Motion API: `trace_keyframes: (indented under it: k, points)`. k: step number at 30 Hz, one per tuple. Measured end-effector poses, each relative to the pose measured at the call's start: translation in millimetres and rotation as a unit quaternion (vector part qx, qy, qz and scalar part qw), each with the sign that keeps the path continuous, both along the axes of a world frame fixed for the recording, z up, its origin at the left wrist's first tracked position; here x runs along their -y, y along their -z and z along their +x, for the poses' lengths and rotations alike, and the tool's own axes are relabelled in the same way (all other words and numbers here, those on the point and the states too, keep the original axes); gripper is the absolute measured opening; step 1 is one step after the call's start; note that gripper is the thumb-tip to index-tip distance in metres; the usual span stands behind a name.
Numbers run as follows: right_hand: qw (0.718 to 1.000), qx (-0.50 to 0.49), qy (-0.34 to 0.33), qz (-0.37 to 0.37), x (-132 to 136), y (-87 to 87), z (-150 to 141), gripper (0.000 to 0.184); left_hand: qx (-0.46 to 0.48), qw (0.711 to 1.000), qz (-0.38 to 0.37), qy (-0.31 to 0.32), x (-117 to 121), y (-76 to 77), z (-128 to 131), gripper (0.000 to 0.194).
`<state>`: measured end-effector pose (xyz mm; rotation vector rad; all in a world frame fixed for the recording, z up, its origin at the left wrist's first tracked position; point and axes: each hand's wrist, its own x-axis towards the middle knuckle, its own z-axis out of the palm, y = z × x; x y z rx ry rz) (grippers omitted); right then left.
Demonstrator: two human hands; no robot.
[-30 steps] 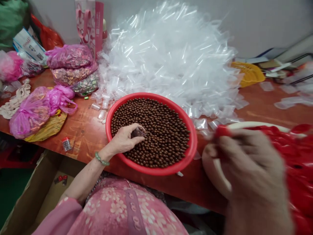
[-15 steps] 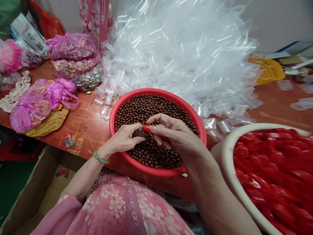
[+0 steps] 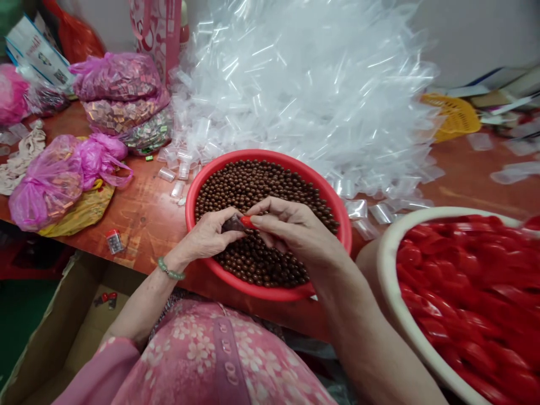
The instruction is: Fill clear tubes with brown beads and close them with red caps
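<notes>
Over a red basin (image 3: 348, 225) of shiny brown balls (image 3: 257, 183), my two hands meet near its middle. My left hand (image 3: 211, 230) is closed round a small clear container (image 3: 232, 223) that looks dark with contents. Between the thumb and fingers of my right hand (image 3: 291, 228) is a red cap (image 3: 247, 221), touching the container's mouth end. Whether the cap is fully seated, I cannot tell. To the right stands a cream tub (image 3: 388, 264) filled with red plastic caps (image 3: 472, 304).
Clear plastic containers (image 3: 312, 95) form a big heap behind the basin. Pink bags (image 3: 50, 180) of small packets lie on the left. One red-capped container (image 3: 113, 241) stands near the table edge, above a cardboard box (image 3: 80, 320). A yellow basket (image 3: 453, 117) sits at the back right.
The red cap has come against the container's mouth, and less of the red shows now. Both hands stay together over the basin. The whole view has shifted slightly.
</notes>
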<state>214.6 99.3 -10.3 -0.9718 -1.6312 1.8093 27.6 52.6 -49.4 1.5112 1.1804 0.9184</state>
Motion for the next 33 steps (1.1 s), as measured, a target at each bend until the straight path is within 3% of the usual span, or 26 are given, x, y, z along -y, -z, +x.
trace_keyframes:
  k: [5, 13, 18, 22, 25, 30, 33]
  points:
    - [0.998, 0.051, 0.031, 0.021, -2, -4.3, 15, 0.033, 0.006, 1.0, -0.006, 0.011, 0, -1.0, 1, 0.01]
    - [0.998, -0.029, 0.049, 0.004, 2, -3.6, -1, 0.041, 0.109, 0.992, -0.059, -0.006, -2, -4.7, 0, 0.018]
    - [0.986, -0.11, 0.125, -0.001, 2, 8.2, -2, 0.047, 0.286, 0.952, -0.111, -0.004, 4, -5.7, 0, 0.033]
    - [0.972, -0.168, 0.163, 0.023, 1, 13.8, -2, 0.036, 0.33, 0.936, -0.117, 0.032, 7, -5.9, 4, 0.034]
    - [0.957, -0.214, 0.192, 0.036, -1, 8.6, -8, 0.04, 0.373, 0.918, -0.127, 0.039, 8, -5.0, 10, 0.033]
    - [0.944, -0.221, 0.227, 0.097, 0, -5.2, -25, 0.053, 0.36, 0.922, -0.14, 0.011, 9, -4.3, 21, 0.038]
    - [0.948, -0.198, 0.218, 0.119, 4, -3.4, -34, 0.054, 0.361, 0.921, -0.143, -0.023, 8, -3.6, 26, 0.043]
